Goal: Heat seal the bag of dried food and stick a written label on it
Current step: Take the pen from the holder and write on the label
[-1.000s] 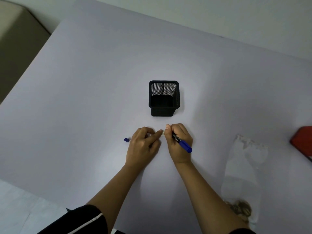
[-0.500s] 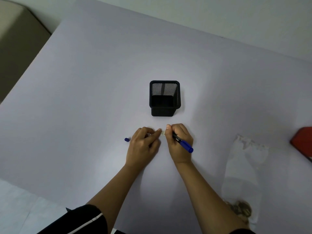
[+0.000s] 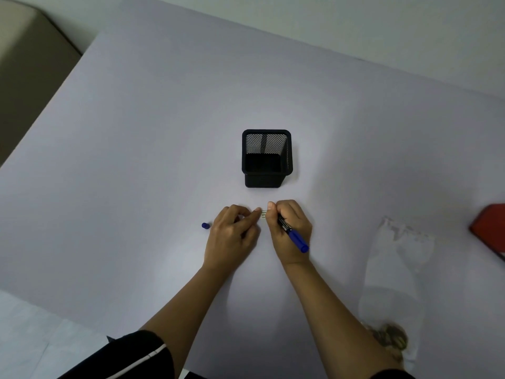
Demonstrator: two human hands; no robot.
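Legend: a small white label (image 3: 263,215) is shown low over the pale table (image 3: 136,160), just in front of a black mesh pen holder (image 3: 266,160), with the two hands brought together at its ends. Most of the label is covered by fingertips; faint marks are seen on the exposed strip, but nothing can be read. The left hand (image 3: 232,236) is seen with curled fingers and its forefinger tip at the label's left end; its thumb tip is hidden, so pinching cannot be told from pressing. The right hand (image 3: 289,231) is closed around a blue pen (image 3: 292,236), whose tip is concealed within the fist, and its thumb is set at the label's right end. White print is carried on the pen's dark barrel, too small to be read. A blue pen cap (image 3: 205,225) is found just left of the left hand, partly hidden by it. The clear bag (image 3: 396,269) is laid flat well to the right, hard to make out against the table, with dried food (image 3: 390,340) gathered at its near end, blurred and partly hidden by the right forearm. A red object (image 3: 489,228) is cut off by the right edge and cannot be identified.
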